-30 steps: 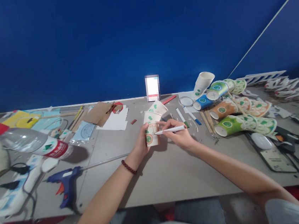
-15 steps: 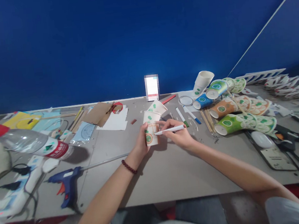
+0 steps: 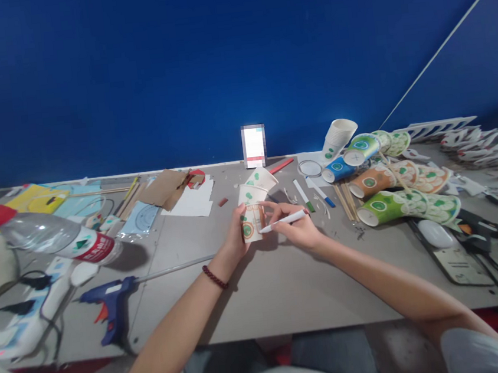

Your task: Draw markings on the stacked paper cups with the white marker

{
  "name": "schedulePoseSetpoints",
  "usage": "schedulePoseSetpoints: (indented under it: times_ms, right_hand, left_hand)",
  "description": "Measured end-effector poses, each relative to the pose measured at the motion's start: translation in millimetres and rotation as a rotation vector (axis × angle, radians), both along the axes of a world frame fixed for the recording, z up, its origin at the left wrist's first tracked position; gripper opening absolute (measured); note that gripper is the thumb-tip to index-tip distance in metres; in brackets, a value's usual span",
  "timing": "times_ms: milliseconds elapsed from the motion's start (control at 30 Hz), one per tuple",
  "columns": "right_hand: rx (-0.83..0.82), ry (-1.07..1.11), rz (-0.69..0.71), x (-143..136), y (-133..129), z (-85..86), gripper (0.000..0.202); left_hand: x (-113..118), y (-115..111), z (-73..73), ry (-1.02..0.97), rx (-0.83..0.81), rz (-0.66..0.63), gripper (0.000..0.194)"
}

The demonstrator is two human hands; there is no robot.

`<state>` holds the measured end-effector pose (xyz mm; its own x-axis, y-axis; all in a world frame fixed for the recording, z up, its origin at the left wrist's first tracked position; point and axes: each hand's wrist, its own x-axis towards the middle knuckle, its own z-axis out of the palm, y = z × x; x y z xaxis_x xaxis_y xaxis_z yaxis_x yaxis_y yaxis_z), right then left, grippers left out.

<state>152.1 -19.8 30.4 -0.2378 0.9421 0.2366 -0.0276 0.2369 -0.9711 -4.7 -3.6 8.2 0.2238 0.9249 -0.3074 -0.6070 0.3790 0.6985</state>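
Head view, looking down on a grey table (image 3: 305, 299). Holding a printed paper cup (image 3: 252, 225) at the centre of the scene, base toward the near side, with the grip of the left hand (image 3: 236, 235) curled around its left side. Pinching a white marker pen (image 3: 294, 217) in the narrow grip of the right hand (image 3: 291, 223), tip at the right part of the cup's printed wall; too small to tell whether touching. Showing a second paper cup (image 3: 262, 179) at the far end of the first, tilted right. Wearing a beaded bracelet (image 3: 214, 277) on the left wrist. Seen to the left: a blue glue gun (image 3: 116, 304), a red-capped bottle (image 3: 40, 235) and, farther off, brown cardboard (image 3: 163, 189) beside white paper (image 3: 191, 202). Seen to the right: green-ended and blue-ended marker pens (image 3: 303, 194), wooden sticks (image 3: 345, 202), a green paper-cup piece (image 3: 387, 207) and, beyond, a stack of nested cups (image 3: 337, 138).
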Motion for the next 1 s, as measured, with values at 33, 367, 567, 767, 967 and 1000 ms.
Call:
schedulePoseSetpoints:
  times_ms: [33,367,567,767,967,1000]
  right_hand:
    - [0.013,-0.009,0.017,0.0,-0.4,0.5,0.012]
    - [-0.003,0.006,-0.018,-1.1,-0.7,1.3,0.008]
    - [0.027,-0.036,0.042,0.5,-1.4,-0.4,0.012]
    - [0.029,-0.05,0.061,0.1,-2.5,0.8,0.012]
    - [0.015,-0.002,-0.042,-1.4,-2.0,-0.4,0.007]
    - [0.018,0.0,-0.047,-1.4,-1.8,-0.6,0.007]
  left_hand:
    - [-0.2,0.3,-0.7,0.006,-0.002,0.004,0.039]
    - [0.4,-0.7,3.0,0.014,0.024,0.002,0.039]
    - [-0.5,0.3,-0.5,0.026,0.0,0.016,0.041]
    - [-1.1,1.5,-3.6,0.012,0.002,-0.003,0.04]
    - [0.0,0.6,-2.7,-0.036,0.027,0.009,0.037]
    - [0.1,0.4,-2.7,-0.042,0.022,0.009,0.036]
